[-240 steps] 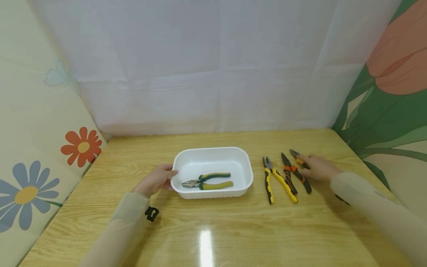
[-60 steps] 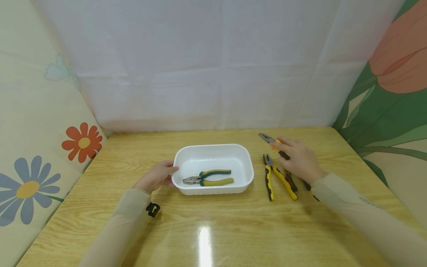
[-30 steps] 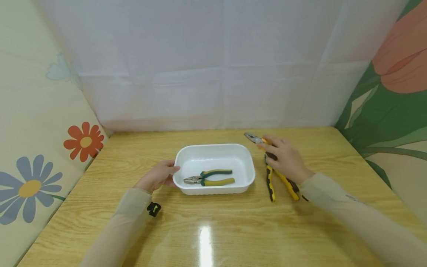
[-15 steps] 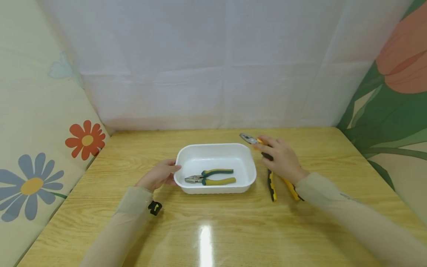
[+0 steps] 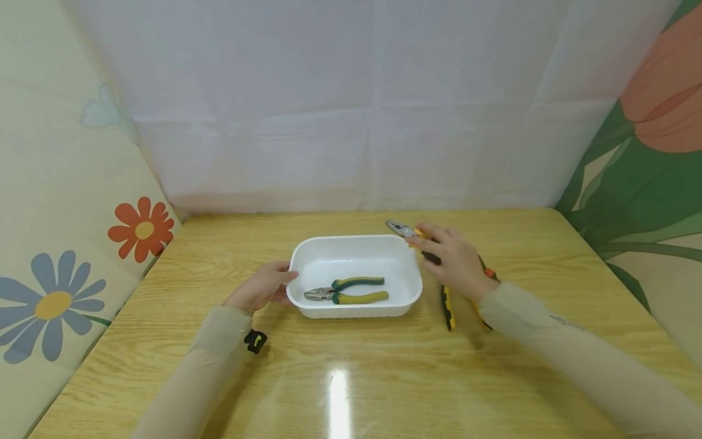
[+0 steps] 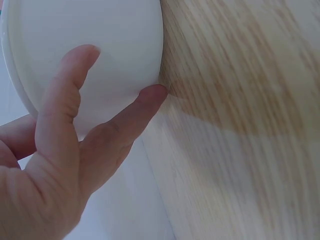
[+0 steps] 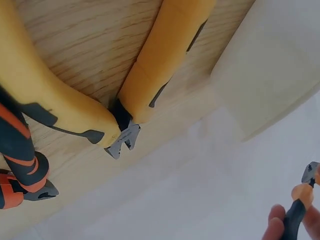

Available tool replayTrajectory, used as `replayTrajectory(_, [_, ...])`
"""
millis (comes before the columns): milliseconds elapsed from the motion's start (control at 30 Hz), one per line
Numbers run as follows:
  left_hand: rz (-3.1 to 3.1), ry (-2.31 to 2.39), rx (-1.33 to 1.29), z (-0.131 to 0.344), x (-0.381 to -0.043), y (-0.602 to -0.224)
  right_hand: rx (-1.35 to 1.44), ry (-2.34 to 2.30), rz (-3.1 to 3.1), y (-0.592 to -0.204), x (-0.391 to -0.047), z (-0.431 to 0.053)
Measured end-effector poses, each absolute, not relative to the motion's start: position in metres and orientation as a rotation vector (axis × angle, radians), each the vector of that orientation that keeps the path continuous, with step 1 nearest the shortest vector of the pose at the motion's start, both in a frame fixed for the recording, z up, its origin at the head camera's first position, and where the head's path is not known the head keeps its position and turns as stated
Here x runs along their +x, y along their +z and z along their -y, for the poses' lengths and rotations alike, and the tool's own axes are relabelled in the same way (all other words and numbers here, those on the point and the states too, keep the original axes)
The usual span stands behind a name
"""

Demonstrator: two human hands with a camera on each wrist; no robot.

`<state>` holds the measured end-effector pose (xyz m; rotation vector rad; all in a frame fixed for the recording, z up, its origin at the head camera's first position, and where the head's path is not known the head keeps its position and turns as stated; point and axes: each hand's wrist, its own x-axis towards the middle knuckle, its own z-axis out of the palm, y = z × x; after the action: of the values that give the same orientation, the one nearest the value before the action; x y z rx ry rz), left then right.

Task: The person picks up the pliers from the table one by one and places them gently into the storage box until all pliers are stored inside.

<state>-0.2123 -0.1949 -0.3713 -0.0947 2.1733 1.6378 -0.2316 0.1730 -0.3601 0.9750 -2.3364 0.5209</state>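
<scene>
My left hand (image 5: 260, 288) holds the left end of a white plastic tray (image 5: 329, 257), thumb over the rim and other fingers on the outer wall (image 6: 125, 35). Inside the tray lies a pair of green-and-yellow combination pliers (image 5: 359, 299), handles spread. Raised by the tray's back right corner, my right hand (image 5: 457, 262) grips orange-and-black pliers (image 5: 403, 229), their metal head pointing left. The right wrist view catches these pliers (image 7: 295, 215) at its lower right edge. Below that hand, yellow-and-black pliers (image 5: 448, 308) lie on the table, partly hidden by the hand and sleeve.
Behind the right wrist lie orange-and-black long-nosed pliers (image 5: 490, 273), mostly hidden in the head view; their handles (image 7: 15, 135) show in the right wrist view. A white cloth (image 5: 351, 122) hangs along the back edge of the wooden table (image 5: 230, 390).
My right hand has picked up the orange-and-black pliers from the far right of the table and carried them left to the tray's back right corner. My left hand stays on the tray.
</scene>
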Motion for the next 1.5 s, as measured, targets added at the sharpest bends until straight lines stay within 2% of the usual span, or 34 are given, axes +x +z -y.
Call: replayTrajectory(1500, [-2.162,1.644,-0.094,0.197,-0.214,-0.372,1.27,0.417,2.317,-0.356,-0.232,-0.12])
